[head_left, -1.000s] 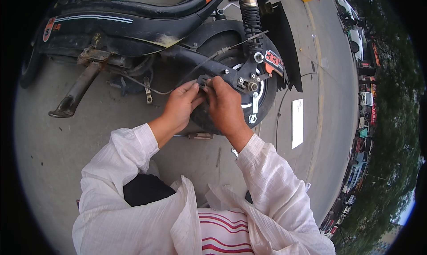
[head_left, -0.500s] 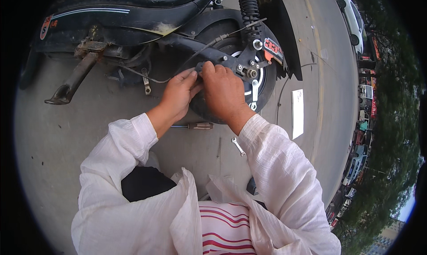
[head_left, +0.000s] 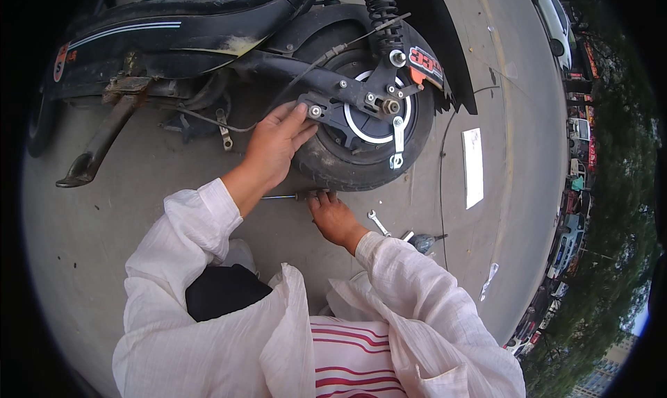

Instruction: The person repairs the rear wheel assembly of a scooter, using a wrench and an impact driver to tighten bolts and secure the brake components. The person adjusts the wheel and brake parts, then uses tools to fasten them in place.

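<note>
In the head view, the left hand (head_left: pixel 276 139) has the end of a dark slotted bracket (head_left: pixel 334 116) in a narrow pinch, over by the wheel (head_left: pixel 354 178), thumb close to the bolt (head_left: pixel 315 111); down on the ground (head_left: pixel 156 221), the right hand (head_left: pixel 335 219) has its fingers over the handle of a screwdriver (head_left: pixel 278 197); closed round it or merely resting, one cannot tell; the danger, it seems, is the bracket tilting or slipping, should that one-handed pinch slacken; a hasty grab could roll the screwdriver away; hard to make out here: the left fingertips behind the bracket, and most of the covered handle; the spring shock absorber (head_left: pixel 381 12) is cut off at the top.
</note>
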`<state>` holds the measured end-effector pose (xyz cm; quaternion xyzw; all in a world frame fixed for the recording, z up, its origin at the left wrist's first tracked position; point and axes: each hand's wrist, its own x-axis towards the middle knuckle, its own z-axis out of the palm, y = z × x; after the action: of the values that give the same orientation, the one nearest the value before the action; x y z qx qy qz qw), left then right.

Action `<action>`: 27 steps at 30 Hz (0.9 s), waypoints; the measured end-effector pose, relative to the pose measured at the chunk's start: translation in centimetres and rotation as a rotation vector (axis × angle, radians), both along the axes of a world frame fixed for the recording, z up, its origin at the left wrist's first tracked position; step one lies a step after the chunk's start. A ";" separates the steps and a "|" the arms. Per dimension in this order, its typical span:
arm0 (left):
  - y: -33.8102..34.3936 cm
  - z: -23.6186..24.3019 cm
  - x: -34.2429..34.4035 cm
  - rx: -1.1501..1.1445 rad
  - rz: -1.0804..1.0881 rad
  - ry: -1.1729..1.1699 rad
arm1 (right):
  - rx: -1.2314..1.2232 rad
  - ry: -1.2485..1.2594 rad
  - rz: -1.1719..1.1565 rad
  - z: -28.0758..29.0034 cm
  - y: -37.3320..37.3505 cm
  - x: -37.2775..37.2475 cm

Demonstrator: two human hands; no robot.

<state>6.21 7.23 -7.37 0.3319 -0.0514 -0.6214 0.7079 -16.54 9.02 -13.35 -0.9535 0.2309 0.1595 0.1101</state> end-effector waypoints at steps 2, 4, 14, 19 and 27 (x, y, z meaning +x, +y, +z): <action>0.0 0.1 0.0 -0.001 -0.017 -0.015 | -0.169 -0.033 -0.070 -5.0 -0.4 -1.5; 0.0 0.3 0.1 -0.002 -0.010 -0.064 | -0.172 0.073 -0.139 -6.7 -0.6 -1.9; 1.7 -1.3 -1.0 -0.068 0.182 -0.560 | 0.359 -0.241 -0.257 10.5 -3.4 -3.4; 1.0 -0.1 -2.1 -0.149 0.196 -0.537 | 0.400 -0.417 -0.439 29.5 -8.0 -0.7; -0.1 0.3 -0.9 -0.055 0.125 -0.827 | 0.162 -0.597 -0.081 34.4 -9.9 6.8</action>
<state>5.35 7.11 -7.08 0.5371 -0.3274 -0.3898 0.6726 -9.76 -0.87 21.01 -0.9364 0.2127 -0.1144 0.2548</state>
